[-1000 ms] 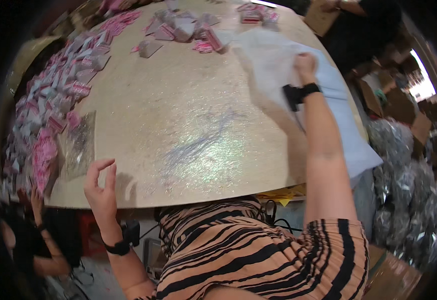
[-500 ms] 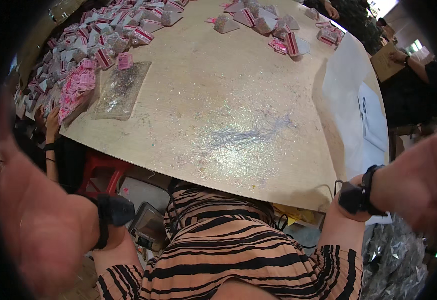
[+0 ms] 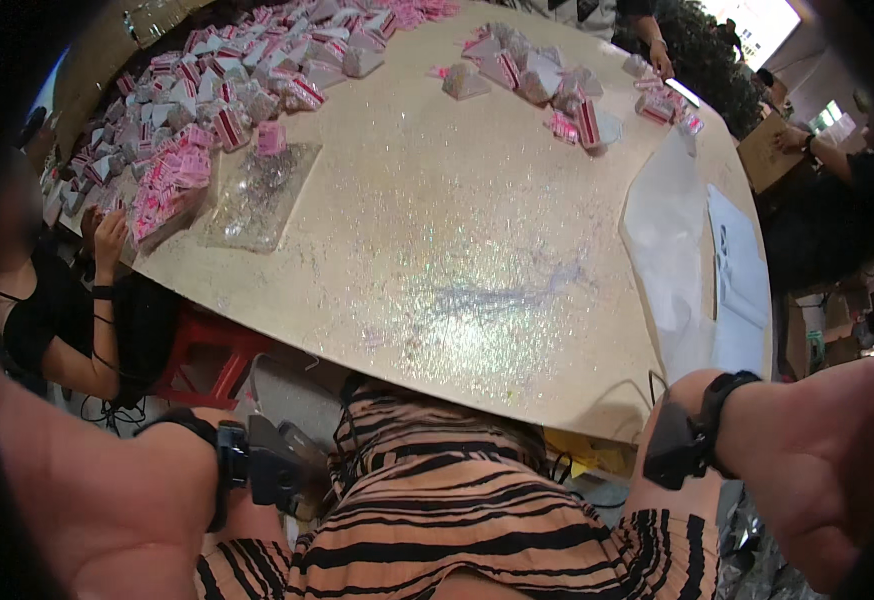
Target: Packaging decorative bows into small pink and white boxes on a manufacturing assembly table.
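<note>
My left hand [image 3: 87, 485] is raised close to the camera at the lower left, a black wrist strap with a small device [image 3: 267, 465] around its wrist. On the opposite side my right hand [image 3: 817, 450] is held up too, with a similar strapped device [image 3: 682, 440]. Both palms show in part, but the fingers run into the dark rim and cannot be made out. Neither hand touches the table [image 3: 407, 180]. Fine glittery strands [image 3: 487, 295] and sparkling flecks are scattered over the wood in front of me.
Several pink-and-white triangular packets [image 3: 267, 60] are heaped at the far left, beside a clear plastic bag [image 3: 262, 195]. A smaller packet group [image 3: 537, 75] lies farther back. White sheets [image 3: 737, 280] line the right edge. Co-workers' hands [image 3: 109, 240] show around the table; a red stool [image 3: 207, 360] stands below.
The view has shifted slightly, showing more of the co-worker at the left. My left hand sits lower in the picture, and my right hand has turned and dropped somewhat.
</note>
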Motion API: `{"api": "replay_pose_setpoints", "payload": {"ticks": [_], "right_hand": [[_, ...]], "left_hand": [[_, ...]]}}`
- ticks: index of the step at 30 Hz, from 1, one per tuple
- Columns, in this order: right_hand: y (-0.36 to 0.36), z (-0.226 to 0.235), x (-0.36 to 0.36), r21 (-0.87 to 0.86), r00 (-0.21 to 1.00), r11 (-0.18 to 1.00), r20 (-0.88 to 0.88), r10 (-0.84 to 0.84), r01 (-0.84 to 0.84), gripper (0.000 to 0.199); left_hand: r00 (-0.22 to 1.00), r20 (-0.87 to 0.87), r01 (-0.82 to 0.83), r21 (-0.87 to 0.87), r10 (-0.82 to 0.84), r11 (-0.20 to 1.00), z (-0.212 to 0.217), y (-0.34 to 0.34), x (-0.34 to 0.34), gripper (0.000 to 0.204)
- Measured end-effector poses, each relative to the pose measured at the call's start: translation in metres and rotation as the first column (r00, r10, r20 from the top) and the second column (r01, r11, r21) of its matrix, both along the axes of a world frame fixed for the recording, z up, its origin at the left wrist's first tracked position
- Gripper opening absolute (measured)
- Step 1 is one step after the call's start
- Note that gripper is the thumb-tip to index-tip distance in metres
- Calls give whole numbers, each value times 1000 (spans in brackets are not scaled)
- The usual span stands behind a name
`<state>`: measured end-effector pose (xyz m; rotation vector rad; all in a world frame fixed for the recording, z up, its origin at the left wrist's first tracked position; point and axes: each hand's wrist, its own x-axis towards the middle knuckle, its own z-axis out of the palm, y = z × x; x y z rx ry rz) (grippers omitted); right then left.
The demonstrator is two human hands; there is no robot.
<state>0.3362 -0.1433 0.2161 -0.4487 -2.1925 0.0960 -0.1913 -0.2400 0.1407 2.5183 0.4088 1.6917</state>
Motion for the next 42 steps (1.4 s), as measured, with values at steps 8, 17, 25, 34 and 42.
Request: {"api": "replay_pose_setpoints", "payload": {"ticks": [8, 17, 25, 34, 42], "right_hand": [[-3, -46, -54, 41, 915, 980, -352, 198, -196, 42], [51, -47, -87, 378, 693, 836, -472, 545, -399, 21], [28, -57, -83, 293, 598, 955, -773, 210, 44, 29], [20, -74, -55, 203, 347, 975, -924, 162, 87, 13], [22, -62, -56, 354, 535, 935, -784, 314, -30, 25]], "left_hand": [[997, -80, -2, -103, -6, 995, 27, 77, 210, 35], [975, 160, -117, -226, 155, 967, 31, 67, 238, 28], [945, 328, 71, -206, 0, 976, 33, 83, 246, 6], [892, 402, 356, -344, -206, 869, -2, -43, 197, 22], [779, 528, 563, -351, -338, 748, 4, 5, 229, 27]]}}
